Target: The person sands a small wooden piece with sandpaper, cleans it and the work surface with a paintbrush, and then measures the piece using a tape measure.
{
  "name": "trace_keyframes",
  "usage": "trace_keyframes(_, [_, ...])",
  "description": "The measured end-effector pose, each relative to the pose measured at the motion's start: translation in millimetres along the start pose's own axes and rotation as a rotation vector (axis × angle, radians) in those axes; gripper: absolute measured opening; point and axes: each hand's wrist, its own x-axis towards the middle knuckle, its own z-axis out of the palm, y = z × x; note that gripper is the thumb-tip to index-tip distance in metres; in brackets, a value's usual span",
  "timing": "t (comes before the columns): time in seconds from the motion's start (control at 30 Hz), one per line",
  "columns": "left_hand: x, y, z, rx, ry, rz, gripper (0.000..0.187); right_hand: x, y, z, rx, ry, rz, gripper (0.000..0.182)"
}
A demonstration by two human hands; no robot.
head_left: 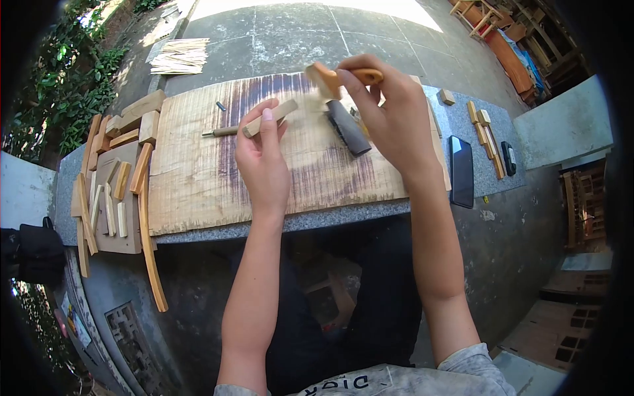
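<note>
My left hand [265, 148] pinches a small rectangular wood block [271, 118] above the wooden board [191, 191]. A brush [328, 81] with an orange handle is held in my right hand [389, 109], its pale bristles pointing down and left, a short way right of the block and apart from it. Below the brush, a dark grey piece of sandpaper [348, 129] lies on the board. A pen-like tool [221, 132] lies just left of my left hand, and a small blue piece [220, 105] rests farther back.
Wood strips and blocks [122, 181] crowd the left end. On the stone tabletop [436, 158] at the right are a phone [461, 170], small wood pieces [487, 135] and a black device [508, 158]. Thin sticks [180, 57] lie beyond the table.
</note>
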Motion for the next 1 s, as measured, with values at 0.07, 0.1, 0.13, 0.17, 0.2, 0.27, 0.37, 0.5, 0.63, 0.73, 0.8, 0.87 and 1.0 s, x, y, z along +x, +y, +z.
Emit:
trace_keyframes(0.07, [2.2,-1.0,-2.0,0.013,0.011,0.039,0.040,-4.0,-2.8,10.6,0.026,0.110,-0.009,0.020])
trace_keyframes(0.1, [3.6,-1.0,-2.4,0.005,0.024,0.029,0.040,-8.0,-15.6,10.3,0.277,0.137,0.121,0.020])
trace_keyframes(0.13, [3.6,-1.3,-3.0,-0.002,0.038,0.015,0.040,-13.7,-25.6,10.7,0.526,0.154,0.257,0.019])
trace_keyframes(0.17, [3.3,-1.8,-3.2,-0.010,0.050,0.001,0.041,-18.1,-30.0,12.2,0.554,0.144,0.314,0.018])
trace_keyframes(0.2, [3.6,-2.5,-3.9,-0.057,0.050,-0.002,0.040,-20.5,-31.1,13.1,0.314,0.118,0.206,0.018])
trace_keyframes(0.27, [4.8,-1.4,-6.3,-0.149,0.044,-0.002,0.040,-25.0,-31.1,14.0,-0.160,0.083,-0.019,0.018])
trace_keyframes(0.37, [2.9,6.7,-6.9,-0.016,0.061,0.029,0.039,-41.7,-34.7,23.9,0.038,0.144,0.001,0.015])
trace_keyframes(0.5, [0.8,11.5,-14.7,-0.061,0.144,0.038,0.038,-68.5,-56.8,27.2,0.371,0.180,0.231,0.015])
trace_keyframes(0.63, [-8.9,19.3,-21.3,-0.217,0.325,0.161,0.036,-34.1,-75.7,22.1,0.588,0.149,0.273,0.019])
trace_keyframes(0.73, [-38.5,33.7,-48.8,-0.137,0.369,0.170,0.038,13.6,-101.7,45.5,0.712,-0.097,0.204,0.025])
trace_keyframes(0.8, [-57.2,43.2,-70.8,-0.073,0.414,0.179,0.039,42.9,-111.4,85.4,0.861,-0.277,0.203,0.030])
trace_keyframes(0.87, [-70.6,45.6,-89.2,-0.094,0.479,0.211,0.037,67.9,-108.1,132.5,0.822,-0.557,0.244,0.030])
trace_keyframes(1.0, [-80.2,42.1,-115.0,-0.123,0.527,0.250,0.042,71.4,-94.2,166.9,-0.062,0.117,-0.422,0.014])
